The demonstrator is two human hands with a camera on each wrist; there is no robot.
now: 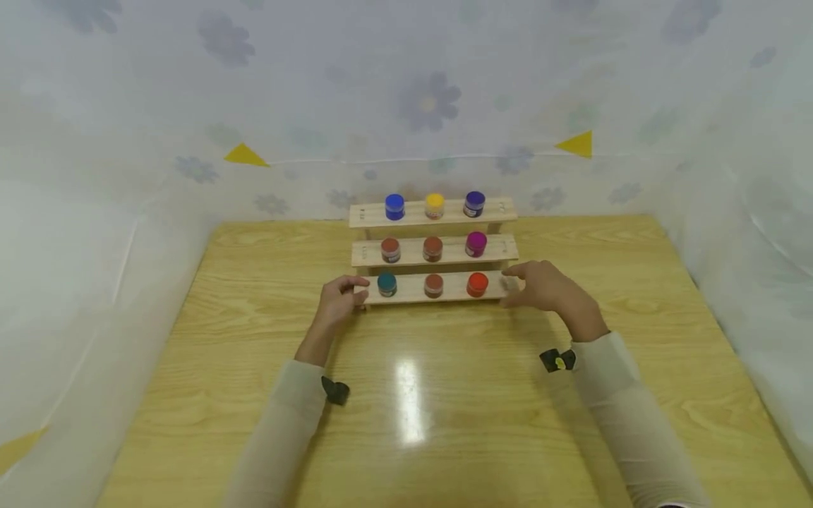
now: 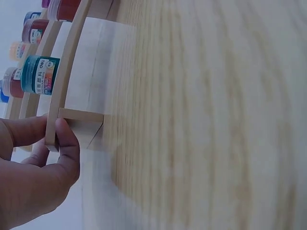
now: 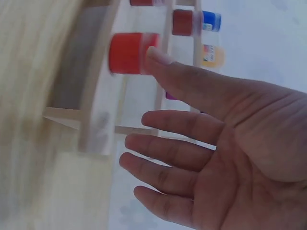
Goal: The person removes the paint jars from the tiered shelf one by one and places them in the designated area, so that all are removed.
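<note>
A three-tier wooden rack [image 1: 409, 291] stands on the table with three small paint jars on each tier. My left hand [image 1: 339, 300] pinches the left end of the lowest tier, thumb on one face and fingers on the other, beside a teal jar [image 2: 41, 75]. At the opposite end, my right hand [image 1: 549, 286] is spread, thumb apart from the fingers, which hold nothing. In the right wrist view its thumb overlaps the red jar [image 3: 127, 52]. A brown jar [image 1: 434, 285] sits between the teal and red ones.
The upper tiers carry a blue jar [image 1: 394, 207], a yellow jar [image 1: 435, 206], a dark purple jar [image 1: 474, 204], a magenta jar [image 1: 476, 244] and two brownish ones. Behind the wood-grain table [image 1: 483, 423] hangs a flowered curtain [image 1: 356, 92] with yellow triangles.
</note>
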